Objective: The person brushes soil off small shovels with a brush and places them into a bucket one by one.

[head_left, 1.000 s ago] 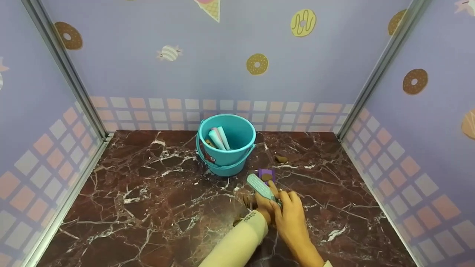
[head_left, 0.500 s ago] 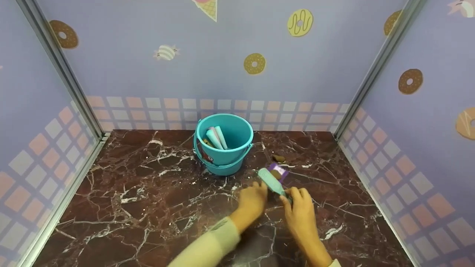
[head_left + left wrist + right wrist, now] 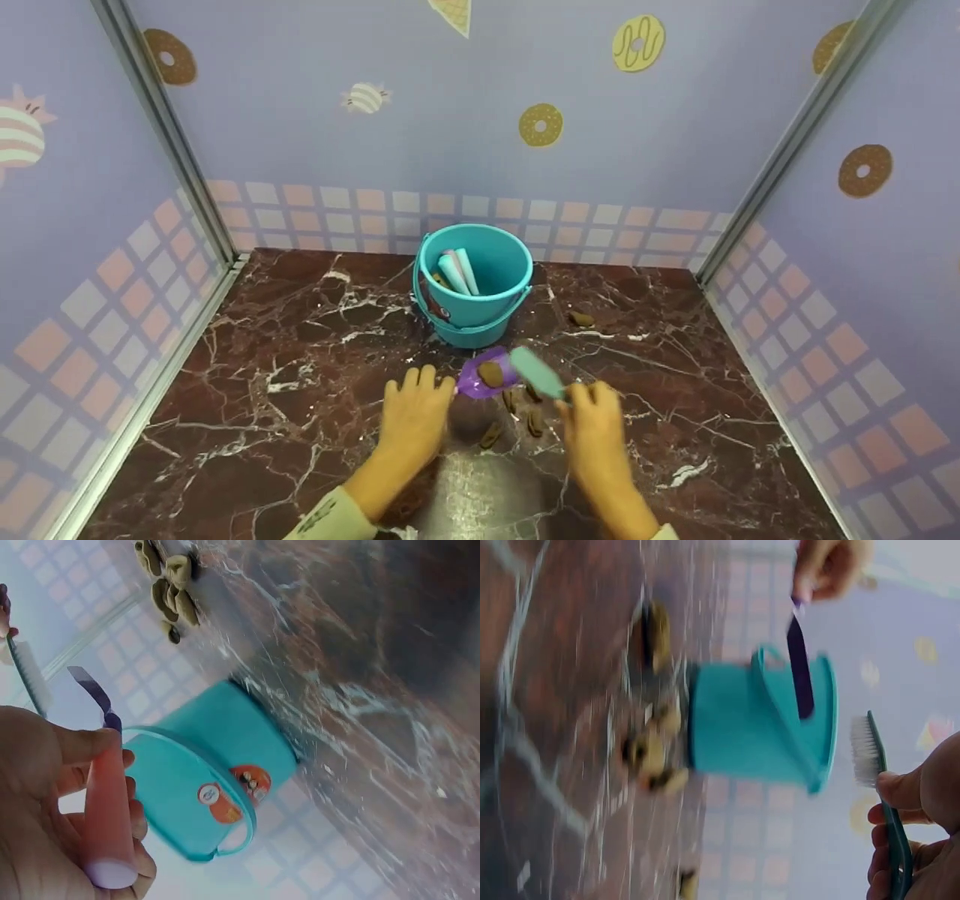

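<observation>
In the left wrist view my left hand (image 3: 37,802) grips the pink handle of a small purple shovel (image 3: 94,690), raised above the marble top. From the head camera, a brown curled piece (image 3: 490,373) lies on the shovel's blade. My right hand (image 3: 596,424) holds a green brush (image 3: 536,373), bristles toward the shovel side in the right wrist view. Under the two tools, several more brown curled pieces (image 3: 534,422) are scattered on the surface. Just behind the shovel stands a turquoise bucket (image 3: 472,322), its handle hanging down in front.
Rolled pale-blue and pink things (image 3: 457,271) stick up inside the bucket. One brown piece (image 3: 581,319) lies apart, to the right of the bucket. Patterned lilac walls (image 3: 420,142) enclose the dark marble tabletop (image 3: 262,360) at the back and sides.
My left hand has moved left from under the right hand, bringing the shovel and its brown piece in front of the bucket. The right hand keeps the brush. Brown pieces are now uncovered.
</observation>
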Available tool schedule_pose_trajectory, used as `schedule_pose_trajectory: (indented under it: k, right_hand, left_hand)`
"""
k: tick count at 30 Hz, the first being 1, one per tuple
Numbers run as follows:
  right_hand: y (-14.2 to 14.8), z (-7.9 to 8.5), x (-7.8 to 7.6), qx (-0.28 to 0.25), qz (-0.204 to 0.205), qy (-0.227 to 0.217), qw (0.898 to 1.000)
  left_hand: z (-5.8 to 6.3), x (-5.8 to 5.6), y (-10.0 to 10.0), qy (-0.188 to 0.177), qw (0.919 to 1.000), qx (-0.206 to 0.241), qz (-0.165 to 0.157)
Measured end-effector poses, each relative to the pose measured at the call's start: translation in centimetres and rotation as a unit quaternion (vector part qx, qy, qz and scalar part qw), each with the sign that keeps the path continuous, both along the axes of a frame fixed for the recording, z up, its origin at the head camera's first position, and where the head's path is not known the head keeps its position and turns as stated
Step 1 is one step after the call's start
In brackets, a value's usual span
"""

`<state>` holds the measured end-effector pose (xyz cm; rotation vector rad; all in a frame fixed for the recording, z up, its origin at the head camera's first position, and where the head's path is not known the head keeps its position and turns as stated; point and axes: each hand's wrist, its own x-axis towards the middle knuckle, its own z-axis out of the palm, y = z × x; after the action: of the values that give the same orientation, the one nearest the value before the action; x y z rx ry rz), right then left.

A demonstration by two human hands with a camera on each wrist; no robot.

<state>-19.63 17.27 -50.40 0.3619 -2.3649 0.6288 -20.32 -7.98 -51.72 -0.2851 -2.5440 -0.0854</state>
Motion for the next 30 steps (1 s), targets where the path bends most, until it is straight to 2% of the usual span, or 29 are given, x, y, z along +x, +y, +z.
schedule_pose_trajectory:
  k: [4, 8, 11, 21, 27, 30]
  right_hand:
    - [-2.7, -0.3, 1.0, 0.034, 0.05, -0.001, 0.998]
    - [-3.9, -0.5, 1.2, 0.059, 0.039, 0.015, 0.997]
    - [-3.9, -0.5, 1.0, 0.058, 0.019, 0.016, 0.998]
    - [-2.4, -0.6, -0.2, 0.05, 0.001, -0.005, 0.999]
    - [-3.3, -0.2, 0.4, 0.026, 0.03, 0.011, 0.999]
    - [-4.2, -0.3, 0.9, 0.041, 0.048, 0.007, 0.998]
  left_hand:
    - [0.5, 1.0, -0.4, 0.059, 0.998, 0.011, -0.019]
    - [0.9, 1.5, -0.4, 0.093, 0.9953, 0.004, -0.025]
    - [1.0, 1.9, -0.4, 0.095, 0.9952, -0.003, -0.021]
    - [0.4, 2.2, -0.6, 0.086, 0.9962, 0.004, -0.016]
    - [0.2, 2.3, -0.2, 0.073, 0.997, 0.018, -0.015]
    - [0.5, 2.3, 0.1, 0.082, 0.9964, 0.017, -0.015]
